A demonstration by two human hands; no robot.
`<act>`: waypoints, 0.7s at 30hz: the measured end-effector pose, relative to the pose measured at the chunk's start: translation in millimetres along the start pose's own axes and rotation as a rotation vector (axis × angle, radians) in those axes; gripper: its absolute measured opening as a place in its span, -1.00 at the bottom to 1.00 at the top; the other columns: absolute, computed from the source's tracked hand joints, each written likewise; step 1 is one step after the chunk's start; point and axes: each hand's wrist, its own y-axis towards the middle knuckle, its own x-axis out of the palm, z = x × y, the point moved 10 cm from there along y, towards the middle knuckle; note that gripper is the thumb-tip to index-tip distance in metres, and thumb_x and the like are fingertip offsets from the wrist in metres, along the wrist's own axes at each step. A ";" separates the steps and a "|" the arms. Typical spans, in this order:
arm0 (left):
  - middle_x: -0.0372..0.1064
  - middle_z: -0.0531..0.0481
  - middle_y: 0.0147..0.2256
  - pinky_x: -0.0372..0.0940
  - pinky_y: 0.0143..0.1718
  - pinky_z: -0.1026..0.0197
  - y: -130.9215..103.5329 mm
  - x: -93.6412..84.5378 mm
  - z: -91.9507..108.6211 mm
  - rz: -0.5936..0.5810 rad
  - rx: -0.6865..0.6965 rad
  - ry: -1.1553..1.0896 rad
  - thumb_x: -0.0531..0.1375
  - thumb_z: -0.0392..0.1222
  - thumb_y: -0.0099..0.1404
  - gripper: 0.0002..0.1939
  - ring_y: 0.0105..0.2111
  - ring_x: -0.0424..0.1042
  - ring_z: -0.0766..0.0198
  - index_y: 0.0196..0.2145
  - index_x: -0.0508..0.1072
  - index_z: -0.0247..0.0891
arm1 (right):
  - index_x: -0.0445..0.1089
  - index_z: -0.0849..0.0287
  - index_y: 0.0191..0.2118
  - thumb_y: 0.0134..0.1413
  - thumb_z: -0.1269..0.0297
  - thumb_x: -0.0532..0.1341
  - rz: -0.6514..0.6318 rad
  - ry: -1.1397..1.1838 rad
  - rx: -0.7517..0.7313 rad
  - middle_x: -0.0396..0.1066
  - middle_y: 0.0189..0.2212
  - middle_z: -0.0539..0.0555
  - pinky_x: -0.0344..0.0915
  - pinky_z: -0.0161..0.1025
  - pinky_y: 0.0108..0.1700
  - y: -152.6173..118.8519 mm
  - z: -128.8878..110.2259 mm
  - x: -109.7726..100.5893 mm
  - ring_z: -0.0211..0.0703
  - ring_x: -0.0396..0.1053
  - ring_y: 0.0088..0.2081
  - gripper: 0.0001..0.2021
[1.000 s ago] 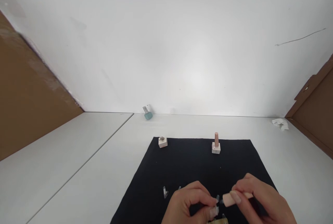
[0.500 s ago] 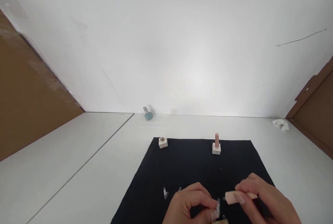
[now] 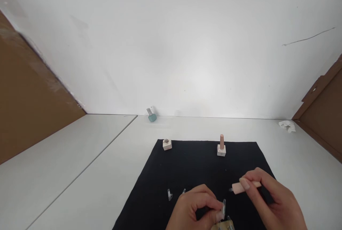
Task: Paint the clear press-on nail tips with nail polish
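Note:
Between the thumb and fingers of my left hand (image 3: 196,208) is a small clear nail tip (image 3: 224,207), standing roughly upright. My right hand (image 3: 272,199) pinches the pale pink cap of a nail polish brush (image 3: 238,188), its short dark bristles pointing left, apart from the nail tip. Under my left fingertips lies a tan block (image 3: 224,225) with clear pieces on it, partly cut off by the frame. An uncapped white polish bottle (image 3: 167,145) stands at the back left of the black mat (image 3: 197,167). A capped bottle with a pink cap (image 3: 221,147) stands at the back right.
A loose clear nail tip (image 3: 169,194) lies on the mat, left of my left hand, and another clear piece (image 3: 184,191) shows beside the hand. A teal polish bottle (image 3: 152,116) leans near the white wall. Crumpled white tissue (image 3: 287,126) lies at the far right.
My right hand has lifted the brush up, slightly away from the nail tip. My left hand stays almost in place, and more of the tan block shows.

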 end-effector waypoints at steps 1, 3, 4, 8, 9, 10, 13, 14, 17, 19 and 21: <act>0.60 0.00 -0.34 0.36 -0.29 0.31 -0.2 0.4 -0.6 -0.002 -0.001 0.010 0.35 -0.36 0.15 -0.80 -0.34 0.56 0.22 -0.40 0.77 -0.10 | 0.39 0.04 -0.38 0.41 0.03 0.17 0.007 -0.004 -0.002 0.40 -0.54 -0.09 0.33 -0.47 -0.52 -0.2 0.7 -0.7 -0.28 0.39 -0.55 -0.68; 0.60 -0.01 -0.33 0.35 -0.29 0.31 -0.5 0.7 -1.8 -0.004 -0.002 0.028 0.35 -0.35 0.16 -0.80 -0.34 0.56 0.22 -0.39 0.77 -0.10 | 0.38 0.04 -0.40 0.41 0.02 0.17 -0.042 0.003 -0.038 0.36 -0.58 -0.10 0.30 -0.45 -0.53 -1.5 -1.7 4.2 -0.29 0.33 -0.60 -0.66; 0.60 -0.01 -0.33 0.35 -0.30 0.32 -0.6 0.7 -2.1 -0.005 -0.003 0.033 0.36 -0.35 0.16 -0.81 -0.34 0.56 0.22 -0.39 0.77 -0.10 | 0.37 0.04 -0.41 0.42 0.01 0.16 -0.084 0.015 -0.058 0.34 -0.59 -0.12 0.28 -0.45 -0.54 -2.5 -3.4 8.5 -0.30 0.30 -0.62 -0.64; 0.61 -0.02 -0.33 0.37 -0.28 0.31 -0.9 1.1 -0.3 -0.014 0.017 0.038 0.36 -0.34 0.18 -0.82 -0.34 0.57 0.21 -0.38 0.77 -0.10 | 0.38 0.03 -0.38 0.42 0.03 0.17 -0.087 0.039 -0.019 0.41 -0.55 -0.11 0.31 -0.47 -0.52 -2.4 1.5 8.4 -0.30 0.38 -0.57 -0.68; 0.61 -0.02 -0.33 0.37 -0.27 0.30 -1.0 1.3 0.7 -0.018 0.027 0.036 0.36 -0.34 0.18 -0.81 -0.34 0.57 0.21 -0.38 0.77 -0.10 | 0.38 0.03 -0.37 0.41 0.04 0.18 -0.057 0.033 0.004 0.42 -0.53 -0.09 0.33 -0.48 -0.50 -1.6 4.2 5.1 -0.30 0.41 -0.54 -0.69; 0.61 -0.02 -0.32 0.38 -0.27 0.30 -1.2 1.6 1.7 -0.022 0.038 0.036 0.35 -0.35 0.18 -0.81 -0.35 0.57 0.21 -0.37 0.77 -0.10 | 0.39 0.03 -0.37 0.41 0.05 0.19 -0.038 0.026 0.015 0.42 -0.52 -0.09 0.34 -0.48 -0.50 -1.0 5.5 2.9 -0.29 0.42 -0.54 -0.70; 0.61 -0.03 -0.32 0.37 -0.28 0.31 -1.4 1.0 2.6 -0.022 0.050 0.046 0.34 -0.36 0.19 -0.79 -0.35 0.57 0.21 -0.36 0.77 -0.10 | 0.38 0.03 -0.40 0.42 0.02 0.16 -0.115 0.050 -0.027 0.38 -0.57 -0.11 0.29 -0.46 -0.55 -0.7 1.4 11.0 -0.31 0.35 -0.60 -0.66; 0.61 -0.03 -0.32 0.37 -0.28 0.31 -1.3 0.7 2.3 -0.020 0.048 0.051 0.33 -0.37 0.19 -0.78 -0.35 0.57 0.21 -0.36 0.77 -0.10 | 0.38 0.03 -0.40 0.43 0.01 0.15 -0.142 0.057 -0.039 0.37 -0.58 -0.11 0.27 -0.45 -0.56 -1.0 0.2 14.2 -0.31 0.34 -0.61 -0.64; 0.61 -0.03 -0.32 0.37 -0.27 0.31 -1.3 0.9 2.3 -0.025 0.055 0.045 0.34 -0.37 0.19 -0.79 -0.34 0.57 0.22 -0.37 0.77 -0.10 | 0.41 0.04 -0.36 0.43 0.02 0.16 -0.072 0.031 -0.002 0.46 -0.52 -0.08 0.32 -0.45 -0.52 0.1 4.5 8.4 -0.28 0.45 -0.53 -0.68; 0.61 -0.02 -0.32 0.38 -0.26 0.31 -1.4 1.5 3.1 -0.027 0.070 0.038 0.35 -0.36 0.19 -0.80 -0.35 0.57 0.22 -0.36 0.77 -0.08 | 0.40 0.04 -0.36 0.42 0.04 0.17 -0.016 0.011 0.019 0.47 -0.51 -0.08 0.34 -0.46 -0.49 0.8 6.2 1.6 -0.27 0.46 -0.51 -0.69; 0.61 -0.02 -0.32 0.38 -0.26 0.31 -1.4 1.9 2.7 -0.024 0.075 0.050 0.36 -0.34 0.20 -0.80 -0.35 0.57 0.22 -0.34 0.78 -0.07 | 0.37 0.03 -0.40 0.41 0.03 0.18 -0.059 0.025 -0.024 0.41 -0.56 -0.12 0.30 -0.46 -0.53 1.0 1.0 4.0 -0.30 0.38 -0.57 -0.67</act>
